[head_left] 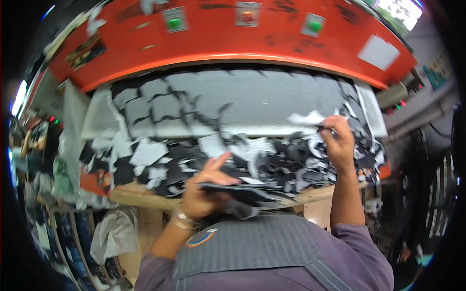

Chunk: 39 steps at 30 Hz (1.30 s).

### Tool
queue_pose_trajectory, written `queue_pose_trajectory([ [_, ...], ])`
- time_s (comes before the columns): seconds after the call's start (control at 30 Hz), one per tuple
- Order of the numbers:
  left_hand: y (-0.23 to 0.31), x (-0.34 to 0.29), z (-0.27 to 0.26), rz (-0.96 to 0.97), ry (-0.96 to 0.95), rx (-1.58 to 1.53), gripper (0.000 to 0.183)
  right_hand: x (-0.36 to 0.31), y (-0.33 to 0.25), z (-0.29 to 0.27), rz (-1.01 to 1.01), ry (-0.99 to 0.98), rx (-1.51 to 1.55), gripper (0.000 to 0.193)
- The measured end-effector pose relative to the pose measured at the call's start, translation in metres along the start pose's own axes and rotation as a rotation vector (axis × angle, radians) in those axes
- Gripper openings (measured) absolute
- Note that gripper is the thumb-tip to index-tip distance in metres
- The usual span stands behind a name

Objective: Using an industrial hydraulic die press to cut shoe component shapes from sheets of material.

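My left hand (204,191) is wrapped around a stack of thin dark sheet pieces (247,192), held in front of my apron; its lower edge is blurred. Out to the right, my right hand (338,137) is raised with its fingers pinched on a thin scrap (308,118), pale with a dark edge near the fingertips. Below both hands spreads a heap of black and white scraps (286,157). Beyond it lies a grey cutting bed (233,99), where a web of black offcut strips (165,104) still joins at the left.
An orange machine beam (208,43) crosses the far side, carrying green buttons (315,26) and a red button (247,18). A wooden ledge (145,196) edges the heap nearest me. To the lower left, a whitish plastic bag (116,233) hangs by a metal rack.
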<state>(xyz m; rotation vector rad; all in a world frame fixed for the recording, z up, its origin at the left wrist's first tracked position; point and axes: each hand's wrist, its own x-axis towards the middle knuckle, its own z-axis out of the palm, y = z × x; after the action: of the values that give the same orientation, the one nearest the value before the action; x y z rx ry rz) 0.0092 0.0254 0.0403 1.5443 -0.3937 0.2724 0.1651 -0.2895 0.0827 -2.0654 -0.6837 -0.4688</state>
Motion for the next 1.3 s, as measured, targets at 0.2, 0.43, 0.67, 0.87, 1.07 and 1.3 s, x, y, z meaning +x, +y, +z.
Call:
queue_pose_trajectory([
  [0.2,0.025,-0.014,-0.044,0.156,0.137,0.059,0.031,-0.005,-0.107,0.161,0.014,-0.661,1.049,0.024],
  [0.43,0.053,-0.057,-0.120,-0.134,0.531,-0.216,0.025,-0.080,-0.132,0.218,0.427,-1.165,0.754,0.068],
  [0.67,0.081,-0.118,-0.272,0.076,1.270,-0.429,0.039,-0.030,-0.136,0.136,0.390,-1.269,-0.099,0.062],
  [0.87,0.047,-0.154,-0.316,-0.192,0.681,-0.131,0.054,0.007,-0.112,0.125,0.389,-0.621,-0.305,0.044],
  [1.07,-0.022,-0.162,-0.366,-0.859,0.378,0.677,0.074,0.019,-0.088,0.250,-0.039,-0.781,-0.572,0.065],
  [1.3,-0.002,-0.117,-0.350,-0.941,0.228,0.571,0.068,0.034,-0.036,0.242,0.023,-0.658,-0.379,0.016],
])
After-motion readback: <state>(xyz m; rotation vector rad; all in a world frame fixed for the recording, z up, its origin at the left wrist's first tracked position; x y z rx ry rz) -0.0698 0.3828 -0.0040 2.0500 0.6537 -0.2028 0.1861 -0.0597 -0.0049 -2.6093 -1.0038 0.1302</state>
